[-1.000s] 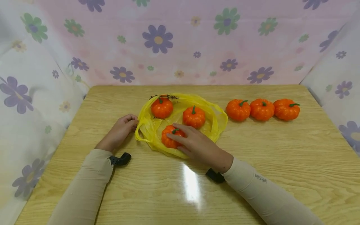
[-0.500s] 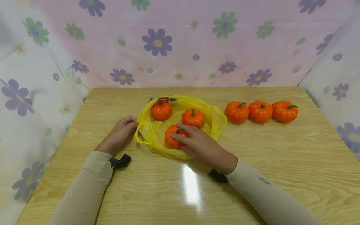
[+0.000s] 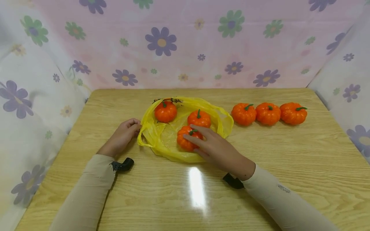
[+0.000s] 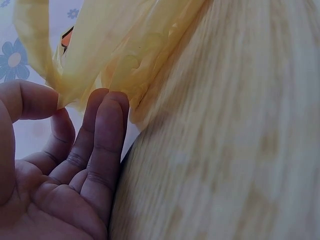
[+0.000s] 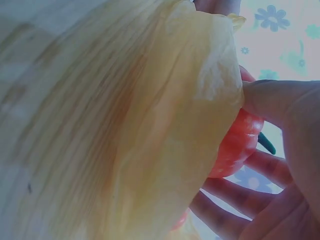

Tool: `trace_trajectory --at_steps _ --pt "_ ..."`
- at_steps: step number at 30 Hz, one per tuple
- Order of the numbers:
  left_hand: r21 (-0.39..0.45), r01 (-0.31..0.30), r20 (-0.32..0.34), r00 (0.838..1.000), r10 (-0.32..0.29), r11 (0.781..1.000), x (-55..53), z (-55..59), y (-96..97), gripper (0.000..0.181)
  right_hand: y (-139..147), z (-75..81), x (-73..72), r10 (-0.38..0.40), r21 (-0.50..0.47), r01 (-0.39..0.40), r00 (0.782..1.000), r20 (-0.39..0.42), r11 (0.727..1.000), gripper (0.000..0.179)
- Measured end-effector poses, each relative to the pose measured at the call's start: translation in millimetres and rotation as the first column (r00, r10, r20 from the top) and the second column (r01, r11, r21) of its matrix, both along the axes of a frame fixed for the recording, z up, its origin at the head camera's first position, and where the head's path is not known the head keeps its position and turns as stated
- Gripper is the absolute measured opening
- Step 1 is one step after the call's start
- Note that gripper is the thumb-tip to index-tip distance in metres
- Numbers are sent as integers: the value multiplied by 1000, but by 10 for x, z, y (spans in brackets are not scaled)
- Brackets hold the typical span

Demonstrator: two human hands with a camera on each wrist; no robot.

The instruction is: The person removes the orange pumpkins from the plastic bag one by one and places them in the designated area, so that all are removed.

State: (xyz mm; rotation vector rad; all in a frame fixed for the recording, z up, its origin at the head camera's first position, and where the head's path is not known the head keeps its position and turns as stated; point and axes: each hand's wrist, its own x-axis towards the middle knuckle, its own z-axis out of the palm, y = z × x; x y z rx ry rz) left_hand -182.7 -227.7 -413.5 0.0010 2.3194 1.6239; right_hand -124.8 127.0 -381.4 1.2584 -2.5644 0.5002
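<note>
A yellow plastic bag (image 3: pixel 170 154) lies spread open on the table, its mouth facing up. Thumb and index finger of my left hand (image 3: pixel 122 134) pinch its left edge, as the left wrist view shows on the thin plastic (image 4: pixel 105 45). My right hand (image 3: pixel 221 149) reaches over the near right rim and grips a small orange pumpkin (image 3: pixel 184 141) with a green stem. Seen from the right wrist, the thumb lies over the bag's rim and the fingers are around the pumpkin (image 5: pixel 240 142). Inside the bag sit another pumpkin (image 3: pixel 165 112) at the back left and one (image 3: pixel 198 118) just behind the held one.
To the bag's right, three more pumpkins stand side by side in a row: left (image 3: pixel 243 114), middle (image 3: pixel 268 114) and right (image 3: pixel 293 114). The wooden table (image 3: pixel 162 195) backs onto a flowered curtain (image 3: pixel 190 38), with more of it along both sides.
My right hand has shifted to the right with the pumpkin inside the bag, bringing it in front of the one behind. The left hand stays at the bag's edge.
</note>
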Motion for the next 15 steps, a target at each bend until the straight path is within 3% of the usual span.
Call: trace_trajectory --at_steps 15 --pt "8 -3 -4 1000 3 1000 -1 -16 -5 28 195 164 25 -17 -3 17 1000 -21 1000 65"
